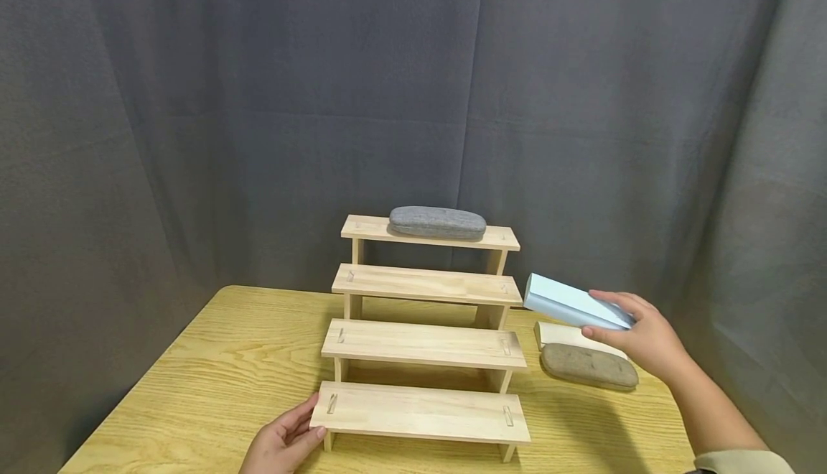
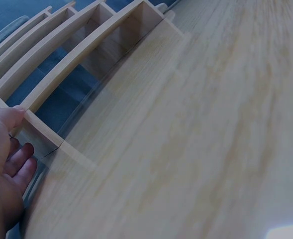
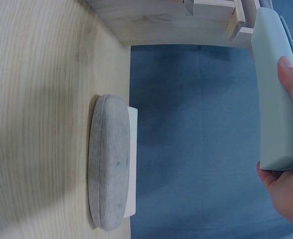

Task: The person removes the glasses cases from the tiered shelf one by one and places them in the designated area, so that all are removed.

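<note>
My right hand (image 1: pixel 652 334) holds a light blue glasses case (image 1: pixel 571 301) by its right end, thumb and fingers on opposite sides, raised just right of the wooden stepped stand (image 1: pixel 420 413). In the right wrist view the blue case (image 3: pixel 275 94) slants upward beside the stand's side. At the stand's lowest step, my left hand (image 1: pixel 284 438) grips the left end, its thumb at the front corner. The left wrist view shows the thumb (image 2: pixel 12 117) on the step's corner and the other fingers bent below. A grey glasses case (image 1: pixel 438 222) lies on the top step.
On the table right of the stand lie a brown glasses case (image 1: pixel 589 366) and, just behind it, a white case (image 1: pixel 568 336). The wood-grain table (image 1: pixel 213 380) has rounded corners. A dark grey curtain (image 1: pixel 323 100) hangs behind and along both sides.
</note>
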